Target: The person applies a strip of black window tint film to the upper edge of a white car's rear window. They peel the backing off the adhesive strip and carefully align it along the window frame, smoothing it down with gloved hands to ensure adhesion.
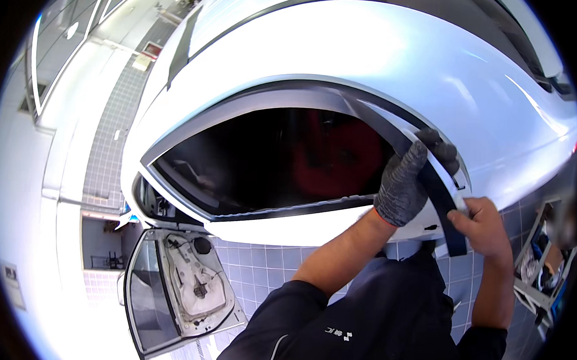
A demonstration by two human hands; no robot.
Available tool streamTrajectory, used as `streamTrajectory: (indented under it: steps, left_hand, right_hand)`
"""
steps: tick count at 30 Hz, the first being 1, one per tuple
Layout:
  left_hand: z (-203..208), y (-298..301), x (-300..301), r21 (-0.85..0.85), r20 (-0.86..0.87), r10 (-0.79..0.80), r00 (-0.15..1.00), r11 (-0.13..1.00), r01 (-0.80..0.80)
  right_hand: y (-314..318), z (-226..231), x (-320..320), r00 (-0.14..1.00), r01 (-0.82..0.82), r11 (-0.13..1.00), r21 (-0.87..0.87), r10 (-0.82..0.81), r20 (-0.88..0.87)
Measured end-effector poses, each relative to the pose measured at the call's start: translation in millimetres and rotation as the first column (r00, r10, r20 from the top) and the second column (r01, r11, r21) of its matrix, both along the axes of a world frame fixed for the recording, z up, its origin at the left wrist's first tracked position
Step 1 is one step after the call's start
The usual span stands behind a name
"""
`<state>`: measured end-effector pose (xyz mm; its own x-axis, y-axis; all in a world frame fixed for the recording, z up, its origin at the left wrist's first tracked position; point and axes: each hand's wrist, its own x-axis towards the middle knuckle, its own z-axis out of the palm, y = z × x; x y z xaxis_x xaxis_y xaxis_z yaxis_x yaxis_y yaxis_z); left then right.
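Observation:
A long, thin black strip [452, 233] runs down along the rear side of the white car's window frame [227, 116], and its lower end hangs past the door. My left hand [404, 185], in a dark grey glove, is closed around the strip, thumb on the near face and fingers over the outer edge. Lower down, my bare right hand [486, 228] pinches the strip's edge between thumb and fingers. Beside that thumb shows a small whitish piece [461, 204]; whether it is separate or part of the strip I cannot tell. Dark window glass [257, 159] lies left of my hands.
The white car roof [384, 49] fills the far side. A detached door [187, 285] with its inner panel off stands at lower left. At right is a shelf cart [536, 268] with assorted items. Blue-grey tiles [266, 259] cover the floor.

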<state>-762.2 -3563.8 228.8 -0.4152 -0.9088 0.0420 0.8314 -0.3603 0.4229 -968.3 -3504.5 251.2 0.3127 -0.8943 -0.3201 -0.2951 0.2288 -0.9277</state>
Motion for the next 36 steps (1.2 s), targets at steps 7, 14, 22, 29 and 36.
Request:
streamTrajectory:
  steps: [7, 14, 22, 29, 36]
  left_hand:
    - [-35, 32, -39, 0.006, 0.357, 0.229, 0.906, 0.969, -0.247]
    - [-65, 38, -61, -0.318, 0.559, 0.3, 0.773, 0.938, -0.134]
    - [-42, 47, -18, -0.575, 0.814, 0.32, 0.484, 0.56, 0.597]
    - [77, -13, 152, -0.757, -0.205, 0.975, -0.081, -0.106, 0.644]
    - [102, -65, 203, -0.405, -0.387, 0.876, -0.286, 0.117, 0.907]
  right_hand:
    - [-41, -16, -28, 0.993, -0.107, 0.984, -0.141, 0.113, 0.038]
    - [-67, 9, 7, 0.996, -0.078, 0.964, -0.255, 0.085, 0.017]
    - [-22, 29, 28, 0.982, 0.145, 0.95, -0.278, -0.172, -0.074]
    - [13, 82, 46, 0.874, 0.167, 0.856, -0.49, -0.359, -0.328]
    - [30, 88, 68, 0.888, 0.18, 0.808, -0.561, -0.378, -0.26]
